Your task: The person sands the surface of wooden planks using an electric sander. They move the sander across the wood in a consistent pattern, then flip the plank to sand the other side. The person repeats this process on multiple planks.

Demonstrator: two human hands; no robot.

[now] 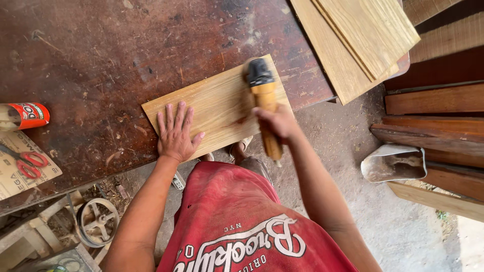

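Head view: left hand (175, 134), fingers spread, flat on board (212, 103) lying at the near edge of the bench (101, 60). Right hand (277, 122) wrapped tight around yellow sander (263, 95), head on board. Scissors (25, 160) far left.

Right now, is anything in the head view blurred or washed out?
Head view: the yellow power tool in the right hand is motion-blurred at its black head; the left hand, flat on the wooden board, is sharp; the floor at lower right is overexposed.
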